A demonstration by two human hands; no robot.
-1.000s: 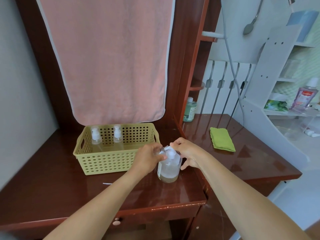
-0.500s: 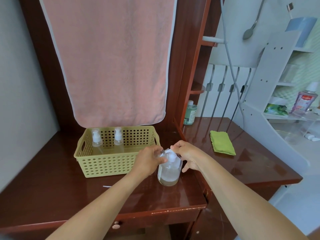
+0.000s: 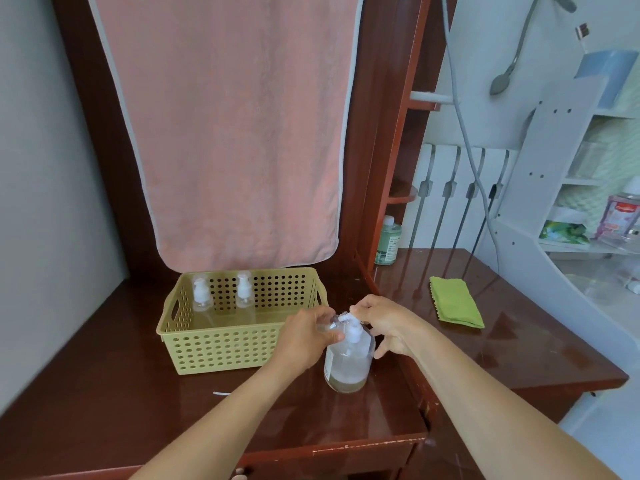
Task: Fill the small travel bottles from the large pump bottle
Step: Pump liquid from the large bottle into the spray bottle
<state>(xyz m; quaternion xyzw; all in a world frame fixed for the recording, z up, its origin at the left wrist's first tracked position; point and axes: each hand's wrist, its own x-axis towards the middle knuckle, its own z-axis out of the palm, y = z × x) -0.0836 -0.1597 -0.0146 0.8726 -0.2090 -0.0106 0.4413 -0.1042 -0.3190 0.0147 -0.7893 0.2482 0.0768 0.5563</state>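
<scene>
The large clear pump bottle (image 3: 348, 363) stands on the brown desk with a little yellowish liquid at its bottom. My left hand (image 3: 304, 339) grips a small clear travel bottle (image 3: 328, 325) held tilted at the white pump nozzle. My right hand (image 3: 384, 323) pinches the pump head (image 3: 353, 329) from the right. Two more small pump bottles (image 3: 201, 296) (image 3: 244, 292) stand upright in the back of the yellow-green perforated basket (image 3: 221, 351), just left of my hands.
A pink towel (image 3: 228, 133) hangs behind the basket. A folded green cloth (image 3: 455, 303) lies on the right desk part. A green bottle (image 3: 388, 242) stands at the back by the wooden post. White shelving (image 3: 540, 188) with items rises at the right.
Both hands stay at the pump head with the small bottle under the nozzle. My view has tipped up slightly, so everything sits lower in the frame.
</scene>
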